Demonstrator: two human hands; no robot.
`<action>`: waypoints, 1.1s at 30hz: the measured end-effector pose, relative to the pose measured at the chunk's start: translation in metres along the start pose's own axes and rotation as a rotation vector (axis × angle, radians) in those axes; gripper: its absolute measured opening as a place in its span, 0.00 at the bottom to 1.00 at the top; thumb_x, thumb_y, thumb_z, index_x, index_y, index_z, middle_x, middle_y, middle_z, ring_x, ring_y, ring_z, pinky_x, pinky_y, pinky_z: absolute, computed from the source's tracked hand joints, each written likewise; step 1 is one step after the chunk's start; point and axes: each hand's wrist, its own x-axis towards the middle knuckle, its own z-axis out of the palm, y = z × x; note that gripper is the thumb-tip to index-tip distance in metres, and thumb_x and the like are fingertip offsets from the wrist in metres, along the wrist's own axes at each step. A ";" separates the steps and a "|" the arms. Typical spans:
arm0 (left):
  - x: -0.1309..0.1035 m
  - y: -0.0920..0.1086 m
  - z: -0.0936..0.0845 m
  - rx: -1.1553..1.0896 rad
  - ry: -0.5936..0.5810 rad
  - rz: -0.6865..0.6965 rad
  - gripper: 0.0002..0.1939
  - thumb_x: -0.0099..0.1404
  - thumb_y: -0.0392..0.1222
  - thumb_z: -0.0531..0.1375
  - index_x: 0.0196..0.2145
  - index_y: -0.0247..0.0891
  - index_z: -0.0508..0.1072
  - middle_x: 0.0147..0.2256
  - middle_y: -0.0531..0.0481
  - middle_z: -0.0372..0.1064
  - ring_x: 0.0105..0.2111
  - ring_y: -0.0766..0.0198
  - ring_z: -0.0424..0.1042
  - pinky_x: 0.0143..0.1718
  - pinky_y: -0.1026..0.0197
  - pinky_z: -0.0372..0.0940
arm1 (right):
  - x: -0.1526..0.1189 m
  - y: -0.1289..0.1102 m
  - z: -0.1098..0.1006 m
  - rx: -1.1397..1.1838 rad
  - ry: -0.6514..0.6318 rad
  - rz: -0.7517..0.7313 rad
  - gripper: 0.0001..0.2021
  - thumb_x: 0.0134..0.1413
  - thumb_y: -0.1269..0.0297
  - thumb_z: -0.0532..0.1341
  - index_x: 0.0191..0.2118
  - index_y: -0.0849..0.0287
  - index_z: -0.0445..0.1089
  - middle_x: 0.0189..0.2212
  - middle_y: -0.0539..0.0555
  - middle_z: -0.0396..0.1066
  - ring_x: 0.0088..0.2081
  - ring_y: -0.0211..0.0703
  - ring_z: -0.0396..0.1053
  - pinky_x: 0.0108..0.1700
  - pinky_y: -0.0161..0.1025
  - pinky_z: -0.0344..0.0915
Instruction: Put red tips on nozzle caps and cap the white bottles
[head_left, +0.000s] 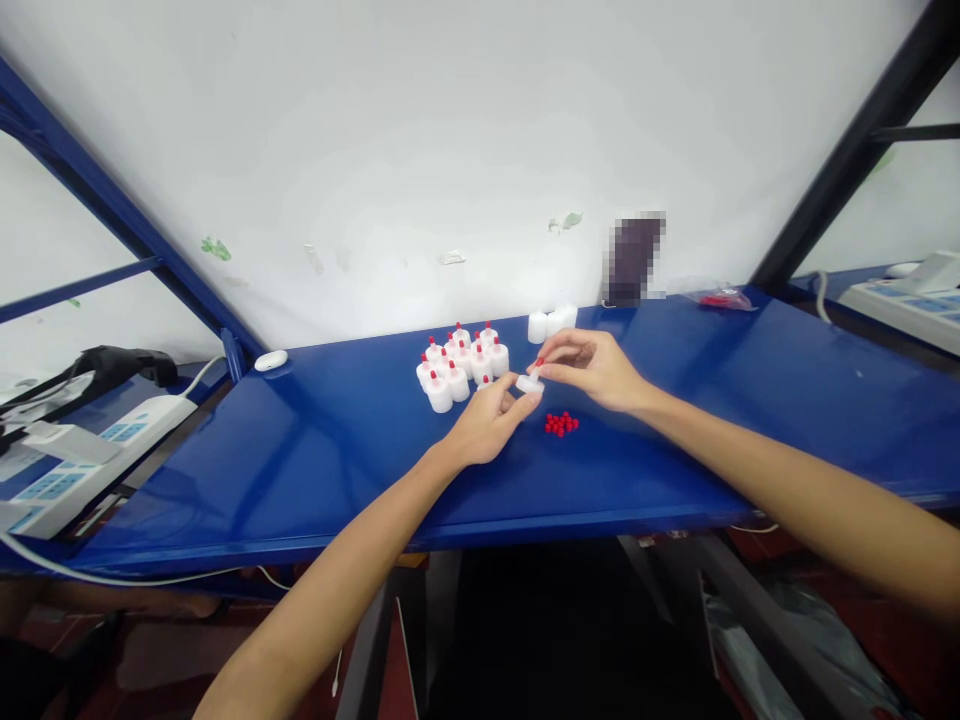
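Between my hands is a small white bottle (530, 384), tilted, with a pale nozzle. My left hand (491, 418) grips its body between thumb and fingers. At the nozzle tip, my right hand (592, 368) pinches a small red cap (540, 362). Just behind my left hand stands a cluster of several white bottles (459, 368) with red caps on their nozzles. A small pile of loose red caps (562, 424) lies on the blue table (337, 440), in front of my right hand. Several white bottles (553, 323) without visible red caps stand behind my right hand.
A white oval object (271, 360) lies at the table's back left. Near the back right is a clear bag (721, 298) with red pieces, beside a blurred dark rectangle (634, 260) at the wall. White power strips (97, 455) sit beyond the left frame post.
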 end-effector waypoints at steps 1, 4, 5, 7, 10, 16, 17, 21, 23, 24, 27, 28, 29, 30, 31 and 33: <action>0.000 0.000 0.001 -0.046 -0.025 0.011 0.20 0.71 0.59 0.52 0.40 0.37 0.65 0.25 0.57 0.62 0.24 0.68 0.61 0.27 0.64 0.54 | -0.001 -0.002 0.001 -0.015 -0.008 -0.007 0.15 0.49 0.55 0.70 0.37 0.58 0.72 0.32 0.55 0.79 0.36 0.47 0.77 0.44 0.47 0.72; 0.000 -0.001 0.003 -0.189 -0.048 0.007 0.21 0.71 0.60 0.52 0.36 0.37 0.63 0.23 0.58 0.56 0.22 0.70 0.56 0.24 0.65 0.52 | -0.004 -0.006 0.002 -0.121 -0.042 -0.090 0.13 0.53 0.56 0.67 0.40 0.58 0.71 0.35 0.55 0.77 0.38 0.46 0.75 0.45 0.47 0.71; 0.000 -0.002 0.004 -0.224 -0.049 -0.001 0.21 0.71 0.60 0.52 0.36 0.38 0.63 0.22 0.59 0.54 0.21 0.71 0.54 0.23 0.65 0.50 | -0.006 -0.007 0.002 -0.170 -0.065 -0.136 0.13 0.54 0.57 0.66 0.42 0.58 0.71 0.37 0.55 0.77 0.39 0.46 0.74 0.46 0.47 0.71; 0.001 -0.004 0.005 -0.265 -0.048 -0.013 0.21 0.70 0.61 0.52 0.36 0.38 0.62 0.20 0.60 0.51 0.20 0.71 0.51 0.22 0.65 0.49 | -0.008 -0.009 0.002 -0.282 -0.119 -0.224 0.17 0.53 0.60 0.66 0.48 0.57 0.68 0.41 0.56 0.75 0.41 0.47 0.73 0.48 0.47 0.69; 0.001 -0.005 0.005 -0.268 -0.046 -0.007 0.21 0.71 0.61 0.52 0.33 0.38 0.61 0.20 0.60 0.52 0.19 0.71 0.51 0.21 0.65 0.49 | -0.010 -0.008 0.005 -0.450 -0.155 -0.275 0.24 0.49 0.62 0.67 0.53 0.56 0.64 0.43 0.56 0.73 0.42 0.48 0.72 0.47 0.47 0.68; 0.000 0.000 0.003 -0.214 -0.049 0.006 0.22 0.72 0.61 0.49 0.32 0.38 0.61 0.17 0.60 0.56 0.17 0.71 0.54 0.22 0.66 0.52 | -0.009 -0.001 0.011 -0.688 -0.123 -0.337 0.20 0.51 0.65 0.61 0.52 0.57 0.65 0.44 0.57 0.73 0.41 0.49 0.72 0.45 0.46 0.66; 0.000 0.001 0.003 -0.215 -0.054 0.012 0.23 0.72 0.61 0.49 0.31 0.38 0.61 0.17 0.60 0.56 0.17 0.71 0.55 0.22 0.65 0.53 | -0.009 -0.001 0.011 -0.736 -0.117 -0.351 0.20 0.53 0.65 0.61 0.52 0.57 0.65 0.44 0.57 0.73 0.40 0.49 0.72 0.45 0.46 0.65; 0.001 0.001 0.003 -0.217 -0.088 0.051 0.25 0.73 0.60 0.48 0.28 0.37 0.61 0.17 0.59 0.56 0.18 0.71 0.56 0.24 0.65 0.54 | -0.009 -0.001 0.013 -0.921 -0.118 -0.414 0.14 0.59 0.61 0.57 0.49 0.62 0.66 0.41 0.59 0.73 0.36 0.49 0.69 0.40 0.44 0.61; 0.001 0.000 0.004 -0.241 -0.107 0.054 0.25 0.72 0.60 0.49 0.27 0.37 0.61 0.17 0.59 0.54 0.18 0.72 0.54 0.22 0.65 0.50 | -0.009 -0.001 0.014 -0.994 -0.124 -0.430 0.13 0.62 0.59 0.56 0.46 0.62 0.66 0.40 0.60 0.72 0.34 0.48 0.67 0.38 0.44 0.59; 0.001 -0.001 0.004 -0.256 -0.114 0.053 0.25 0.72 0.61 0.49 0.28 0.37 0.61 0.17 0.59 0.54 0.17 0.72 0.52 0.21 0.65 0.48 | -0.009 0.000 0.015 -1.021 -0.130 -0.429 0.13 0.63 0.58 0.55 0.45 0.62 0.66 0.39 0.60 0.72 0.33 0.48 0.66 0.37 0.43 0.58; 0.001 -0.002 0.005 -0.273 -0.124 0.051 0.23 0.71 0.61 0.51 0.31 0.37 0.62 0.17 0.60 0.52 0.17 0.73 0.51 0.19 0.66 0.47 | -0.008 0.000 0.016 -1.066 -0.169 -0.411 0.13 0.64 0.56 0.52 0.43 0.61 0.64 0.37 0.59 0.71 0.31 0.48 0.64 0.37 0.42 0.57; 0.001 -0.002 0.005 -0.271 -0.123 0.051 0.23 0.71 0.61 0.51 0.31 0.37 0.62 0.17 0.61 0.52 0.17 0.73 0.51 0.19 0.67 0.48 | -0.008 0.000 0.017 -1.075 -0.183 -0.407 0.12 0.64 0.56 0.52 0.42 0.60 0.64 0.36 0.59 0.71 0.31 0.47 0.64 0.37 0.42 0.56; 0.001 -0.002 0.004 -0.267 -0.121 0.052 0.22 0.71 0.60 0.51 0.32 0.37 0.62 0.17 0.61 0.53 0.16 0.73 0.51 0.19 0.67 0.48 | -0.008 -0.001 0.017 -1.083 -0.196 -0.403 0.12 0.64 0.56 0.52 0.41 0.60 0.64 0.36 0.58 0.71 0.31 0.47 0.64 0.37 0.42 0.56; 0.000 -0.001 0.004 -0.260 -0.119 0.053 0.22 0.71 0.60 0.52 0.32 0.37 0.62 0.17 0.61 0.53 0.16 0.73 0.52 0.19 0.67 0.48 | -0.008 -0.001 0.017 -1.087 -0.208 -0.402 0.11 0.64 0.56 0.51 0.40 0.59 0.63 0.35 0.58 0.70 0.31 0.47 0.63 0.36 0.42 0.56; 0.000 -0.001 0.004 -0.251 -0.117 0.056 0.22 0.71 0.60 0.52 0.32 0.37 0.62 0.16 0.61 0.53 0.16 0.73 0.52 0.19 0.68 0.49 | -0.008 -0.002 0.017 -1.089 -0.216 -0.400 0.11 0.64 0.56 0.51 0.40 0.59 0.63 0.35 0.58 0.70 0.31 0.46 0.63 0.36 0.41 0.56; 0.000 0.001 0.003 -0.238 -0.115 0.059 0.22 0.70 0.60 0.52 0.32 0.37 0.62 0.16 0.61 0.53 0.16 0.73 0.52 0.19 0.68 0.49 | -0.009 -0.004 0.018 -1.088 -0.228 -0.397 0.11 0.64 0.56 0.52 0.39 0.59 0.63 0.35 0.58 0.70 0.30 0.46 0.63 0.36 0.41 0.55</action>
